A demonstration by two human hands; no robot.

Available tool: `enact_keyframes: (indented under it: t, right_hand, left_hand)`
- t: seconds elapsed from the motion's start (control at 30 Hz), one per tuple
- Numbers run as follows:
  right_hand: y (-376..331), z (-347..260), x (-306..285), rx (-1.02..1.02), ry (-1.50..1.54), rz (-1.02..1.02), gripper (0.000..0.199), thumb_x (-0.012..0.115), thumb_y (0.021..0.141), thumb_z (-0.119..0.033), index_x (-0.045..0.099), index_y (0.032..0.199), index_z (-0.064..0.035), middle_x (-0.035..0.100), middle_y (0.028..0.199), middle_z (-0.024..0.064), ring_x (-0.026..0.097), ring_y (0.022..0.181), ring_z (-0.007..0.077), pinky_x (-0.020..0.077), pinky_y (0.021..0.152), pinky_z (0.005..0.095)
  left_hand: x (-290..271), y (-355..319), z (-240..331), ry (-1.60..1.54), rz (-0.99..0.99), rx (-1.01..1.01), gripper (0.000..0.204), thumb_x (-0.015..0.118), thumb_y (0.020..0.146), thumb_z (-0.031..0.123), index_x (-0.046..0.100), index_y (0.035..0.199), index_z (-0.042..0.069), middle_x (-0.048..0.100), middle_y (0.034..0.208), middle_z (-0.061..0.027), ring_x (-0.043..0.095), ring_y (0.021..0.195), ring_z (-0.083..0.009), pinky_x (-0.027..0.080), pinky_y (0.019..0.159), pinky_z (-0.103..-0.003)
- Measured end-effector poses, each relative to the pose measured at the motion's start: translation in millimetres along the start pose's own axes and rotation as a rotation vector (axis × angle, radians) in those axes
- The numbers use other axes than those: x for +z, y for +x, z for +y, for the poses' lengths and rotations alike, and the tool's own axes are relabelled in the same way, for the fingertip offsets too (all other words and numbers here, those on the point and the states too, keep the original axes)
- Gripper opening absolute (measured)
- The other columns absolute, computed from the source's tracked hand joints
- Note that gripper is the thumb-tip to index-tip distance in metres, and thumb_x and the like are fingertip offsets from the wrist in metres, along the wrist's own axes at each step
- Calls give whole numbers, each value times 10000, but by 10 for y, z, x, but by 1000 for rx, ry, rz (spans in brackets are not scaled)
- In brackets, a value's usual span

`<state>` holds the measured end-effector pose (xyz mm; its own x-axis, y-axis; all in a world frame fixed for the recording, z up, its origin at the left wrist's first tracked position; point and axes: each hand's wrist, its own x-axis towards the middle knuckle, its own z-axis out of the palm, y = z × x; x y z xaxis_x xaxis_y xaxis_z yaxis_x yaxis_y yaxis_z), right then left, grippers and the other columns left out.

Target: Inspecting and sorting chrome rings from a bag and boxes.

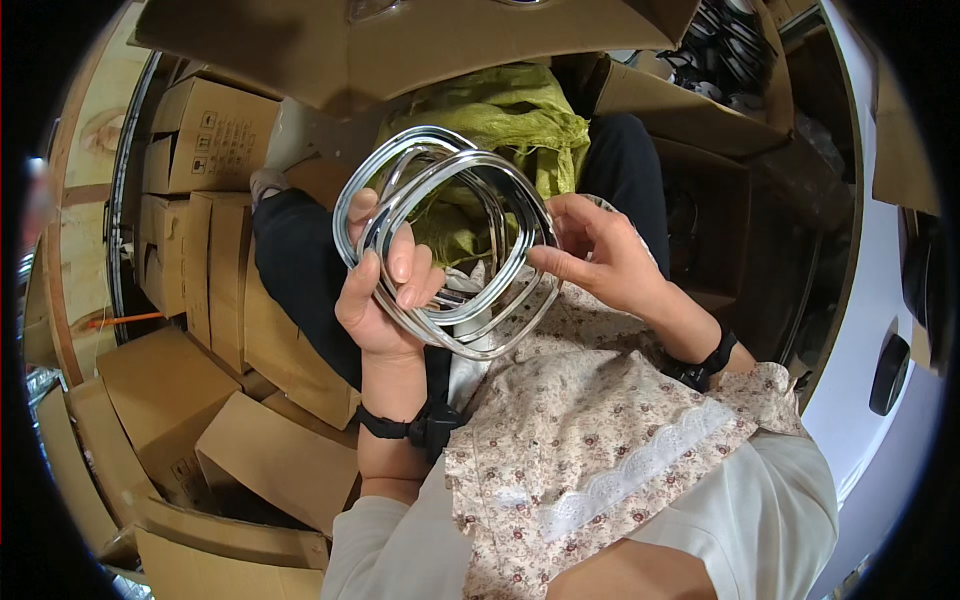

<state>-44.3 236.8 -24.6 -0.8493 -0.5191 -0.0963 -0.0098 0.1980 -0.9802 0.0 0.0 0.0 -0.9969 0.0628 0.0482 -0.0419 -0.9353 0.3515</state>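
Observation:
Several shiny chrome trim rings [405, 225], rounded and slightly squarish, are held up in front of my lap. My left hand [385, 275] is closed around their left side, with its fingers passing through the openings. At their right side, my right hand [600, 245] pinches the rim between thumb and fingers. The rings overlap at differing tilts, so some edges are hidden behind others. Behind them lies a yellow-green woven sack [500, 110], partly seen through the openings.
Cardboard boxes [215, 135] are stacked along the left, with open ones [290, 450] at lower left. A cardboard box [690, 105] at upper right holds dark and shiny parts. A large cardboard flap [400, 50] spans the top. A white panel [860, 300] stands at right.

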Motion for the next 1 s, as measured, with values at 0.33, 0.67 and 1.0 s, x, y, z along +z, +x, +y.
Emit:
enact_keyframes:
  t: [0.33, 0.67, 1.0]
  right_hand:
    - [-49, -131, -60, -110, -196, 268, 166, 676, 842, -160, 642, 814, 0, 534, 547, 84, 491, 445, 135, 381, 441, 277]
    - [-65, -139, -97, -218, -194, 344, 267, 688, 823, -145, 569, 617, -22, 502, 507, 53, 461, 434, 112, 347, 426, 261]
    - [-61, 16, -24, -192, 305, 274, 300, 585, 958, -224, 562, 735, -25, 489, 595, -24, 394, 516, 40, 320, 455, 239]
  left_hand:
    - [65, -34, -48, 209, 81, 95, 464, 581, 869, 73, 427, 1306, 65, 591, 799, -125, 595, 635, -182, 516, 570, -264]
    - [98, -35, -74, 506, 212, 153, 421, 648, 865, 146, 456, 1232, 74, 596, 765, -109, 572, 586, -145, 491, 537, -237]
    - [131, -34, -107, 713, 272, 276, 316, 628, 903, 182, 474, 1154, 67, 577, 692, -84, 533, 519, -119, 434, 479, -205]
